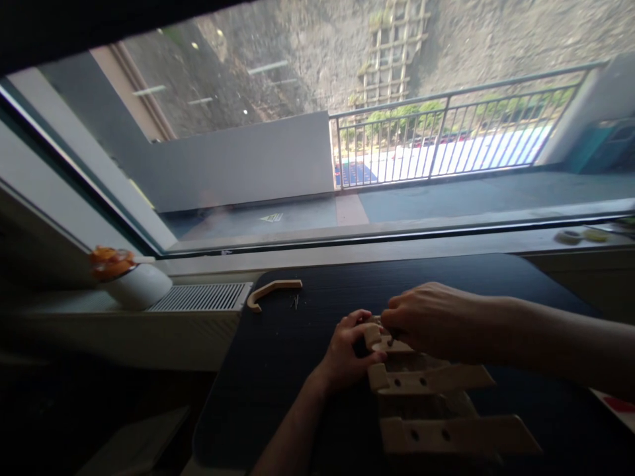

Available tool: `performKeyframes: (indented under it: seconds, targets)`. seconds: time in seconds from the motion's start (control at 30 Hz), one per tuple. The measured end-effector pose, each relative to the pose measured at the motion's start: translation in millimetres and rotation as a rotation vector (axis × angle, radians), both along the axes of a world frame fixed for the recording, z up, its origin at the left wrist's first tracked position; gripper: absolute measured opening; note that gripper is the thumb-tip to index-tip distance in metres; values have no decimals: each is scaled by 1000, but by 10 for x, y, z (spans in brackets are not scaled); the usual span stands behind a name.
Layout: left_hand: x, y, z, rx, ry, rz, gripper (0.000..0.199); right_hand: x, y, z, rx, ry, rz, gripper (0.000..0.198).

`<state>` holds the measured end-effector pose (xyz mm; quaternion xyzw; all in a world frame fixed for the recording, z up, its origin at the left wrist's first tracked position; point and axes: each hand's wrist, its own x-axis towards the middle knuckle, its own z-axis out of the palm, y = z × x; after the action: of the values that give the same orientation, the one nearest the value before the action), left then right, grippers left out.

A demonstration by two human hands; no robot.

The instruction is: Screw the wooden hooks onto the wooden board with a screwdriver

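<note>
Two hands meet over the wooden assembly [449, 379] on the dark table [268, 370]: the left hand [344, 350] clasps its far slat's left end; the right hand [421, 320] curls above, its grip unclear. Pale slats, the nearer two with paired dark holes, extend nearer the viewer.

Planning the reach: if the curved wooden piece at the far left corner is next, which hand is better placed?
Likely the left hand: it is nearer the curved wooden piece; the right hand would likely have to reach past the left. Catch: the left holds a wooden part.
</note>
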<state>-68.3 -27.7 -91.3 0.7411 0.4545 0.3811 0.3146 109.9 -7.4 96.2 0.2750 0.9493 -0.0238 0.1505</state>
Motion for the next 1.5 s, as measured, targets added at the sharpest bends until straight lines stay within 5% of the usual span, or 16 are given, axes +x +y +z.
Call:
performKeyframes:
  seconds: [0.17,0.33,0.63,0.9,1.07,1.27,1.5]
  targets:
    - [1,-11,12,-17,-13,-9,44,-17,-17,-112,54,-50,-56,7]
    - [10,-13,13,-16,-31,-10,42,27,26,-91,129,-31,-220,25]
    - [1,-2,-19,18,-22,-1,43,-40,-5,40,58,-11,1,10]
    - [8,-3,-7,30,-7,1,41,-171,36,-135,299,-29,-81,22]
    - [12,-11,14,18,-9,3,41,-117,48,12,193,-33,-160,25]
    - [-4,0,-15,1,3,7,44,-68,-24,88,-4,-90,-15,12]
    - [-5,-7,-7,4,-14,-9,44,-68,13,-63,167,-119,-79,23]
